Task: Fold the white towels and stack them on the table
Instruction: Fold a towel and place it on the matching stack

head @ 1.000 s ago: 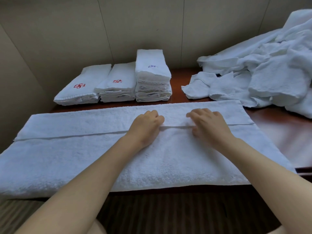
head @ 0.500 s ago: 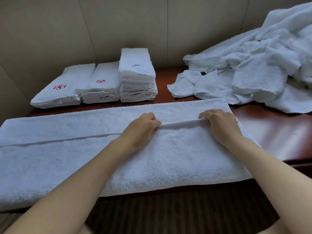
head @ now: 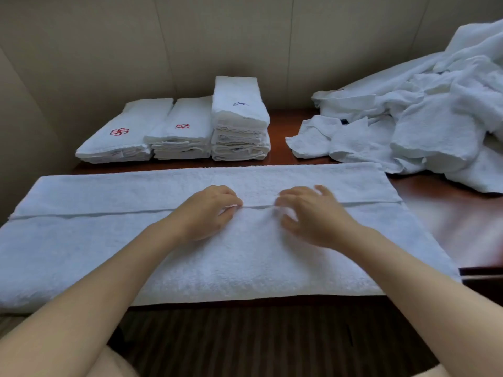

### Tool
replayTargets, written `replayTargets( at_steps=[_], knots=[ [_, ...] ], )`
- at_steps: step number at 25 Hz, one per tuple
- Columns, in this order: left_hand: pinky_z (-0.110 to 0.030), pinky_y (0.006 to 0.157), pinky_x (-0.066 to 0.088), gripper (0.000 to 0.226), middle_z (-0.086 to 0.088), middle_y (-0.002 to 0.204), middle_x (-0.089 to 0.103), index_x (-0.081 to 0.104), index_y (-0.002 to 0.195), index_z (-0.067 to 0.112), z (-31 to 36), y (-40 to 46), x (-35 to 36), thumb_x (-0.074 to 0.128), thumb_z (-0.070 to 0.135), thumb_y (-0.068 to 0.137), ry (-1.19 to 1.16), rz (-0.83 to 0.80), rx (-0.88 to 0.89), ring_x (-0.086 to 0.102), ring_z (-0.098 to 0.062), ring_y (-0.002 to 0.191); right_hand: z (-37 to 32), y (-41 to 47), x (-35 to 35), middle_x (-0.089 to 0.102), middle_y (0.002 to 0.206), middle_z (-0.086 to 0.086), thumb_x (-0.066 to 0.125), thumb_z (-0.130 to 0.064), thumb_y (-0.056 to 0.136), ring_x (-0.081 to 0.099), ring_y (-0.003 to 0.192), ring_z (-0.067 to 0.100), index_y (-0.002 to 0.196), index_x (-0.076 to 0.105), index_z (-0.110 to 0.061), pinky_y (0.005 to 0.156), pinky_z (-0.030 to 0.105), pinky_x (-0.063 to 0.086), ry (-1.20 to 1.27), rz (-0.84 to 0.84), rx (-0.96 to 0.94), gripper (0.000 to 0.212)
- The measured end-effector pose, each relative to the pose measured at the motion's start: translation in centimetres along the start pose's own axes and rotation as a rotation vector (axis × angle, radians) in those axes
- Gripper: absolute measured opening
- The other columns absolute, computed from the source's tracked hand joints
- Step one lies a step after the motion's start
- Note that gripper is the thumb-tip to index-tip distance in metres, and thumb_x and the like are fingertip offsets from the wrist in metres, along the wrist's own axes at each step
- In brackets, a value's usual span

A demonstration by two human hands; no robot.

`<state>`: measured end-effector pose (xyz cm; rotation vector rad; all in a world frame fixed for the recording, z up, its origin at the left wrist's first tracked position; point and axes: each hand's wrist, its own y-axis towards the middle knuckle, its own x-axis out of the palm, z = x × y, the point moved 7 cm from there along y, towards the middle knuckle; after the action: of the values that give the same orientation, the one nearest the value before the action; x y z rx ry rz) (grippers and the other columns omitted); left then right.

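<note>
White all over: the big towel (head: 190, 251) plain white, the heap (head: 424, 123) at two o'clock white too. Folded stacks at eleven o'clock: red emblem on the left stack (head: 119, 134), red on the middle stack (head: 182, 129), blue on the tall stack (head: 241, 110). The table (head: 460, 219) is glossy reddish-brown, the wall (head: 217, 36) beige.

My left hand (head: 209, 213) and right hand (head: 313, 216) are bare at the centre of the frame, with no rings, watch or bracelet showing. Both forearms run uncovered from the lower corners, no sleeve reaching either wrist. The nails look short and unpainted. The right fingers (head: 324, 190) are blurred.
</note>
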<state>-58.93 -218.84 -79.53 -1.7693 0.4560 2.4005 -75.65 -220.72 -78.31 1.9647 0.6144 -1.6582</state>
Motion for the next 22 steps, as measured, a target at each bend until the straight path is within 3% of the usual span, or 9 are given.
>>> replayTargets(
  at_steps=[4,7,10,14,18,22],
  knots=[
    [-0.027,0.096,0.04,0.025,0.001,0.12,0.06,0.068,0.114,0.014,-3.9,-4.3,-2.4,0.052,0.016,0.095,0.041,0.002,-0.113,0.053,-0.014,0.11,-10.0,0.8,0.3,0.052,0.135,-0.009,0.045,-0.042,0.096,0.042,0.128,0.012,0.131,0.052,-0.03,0.105,0.036,0.031,0.068,0.036,-0.362,0.037],
    [-0.03,0.094,0.044,0.022,0.002,0.116,0.06,0.069,0.111,0.014,-6.9,-8.3,-4.4,0.056,0.015,0.093,0.078,0.022,-0.2,0.055,-0.014,0.106,-15.6,1.5,2.1,0.052,0.134,-0.006,0.045,-0.044,0.096,0.045,0.123,0.017,0.13,0.052,-0.029,0.098,0.036,0.035,0.079,-0.015,-0.51,0.038],
    [-0.035,0.085,0.048,0.013,0.001,0.103,0.063,0.073,0.098,0.014,-9.2,-11.9,-6.4,0.064,0.014,0.089,0.098,0.096,-0.239,0.057,-0.014,0.095,-19.1,2.8,3.7,0.047,0.129,-0.003,0.044,-0.043,0.097,0.044,0.116,0.019,0.127,0.051,-0.028,0.091,0.034,0.036,0.096,-0.049,-0.541,0.034],
    [-0.022,0.075,0.047,0.007,0.012,0.09,0.06,0.07,0.091,0.022,-11.0,-15.4,-7.2,0.065,0.018,0.087,-0.004,0.053,-0.315,0.055,-0.004,0.076,-21.6,4.6,4.4,0.047,0.117,-0.003,0.045,-0.043,0.096,0.044,0.108,0.018,0.12,0.053,-0.027,0.082,0.03,0.033,0.132,-0.028,-0.533,0.03],
    [-0.013,0.069,0.039,0.004,0.013,0.084,0.058,0.067,0.087,0.021,-12.5,-17.0,-7.8,0.064,0.018,0.086,-0.058,0.039,-0.385,0.054,-0.007,0.078,-23.5,5.1,4.9,0.045,0.111,-0.008,0.05,-0.054,0.089,0.039,0.098,0.011,0.112,0.054,-0.027,0.081,0.028,0.031,0.133,-0.053,-0.553,0.036],
    [-0.013,0.068,0.038,0.005,0.017,0.084,0.058,0.065,0.089,0.02,-13.3,-17.6,-8.2,0.061,0.02,0.09,-0.042,0.015,-0.404,0.053,-0.005,0.079,-24.9,5.4,5.6,0.048,0.103,-0.008,0.055,-0.038,0.09,0.043,0.093,0.011,0.098,0.058,-0.023,0.08,0.028,0.035,0.292,-0.119,-0.513,0.017]
  ],
)
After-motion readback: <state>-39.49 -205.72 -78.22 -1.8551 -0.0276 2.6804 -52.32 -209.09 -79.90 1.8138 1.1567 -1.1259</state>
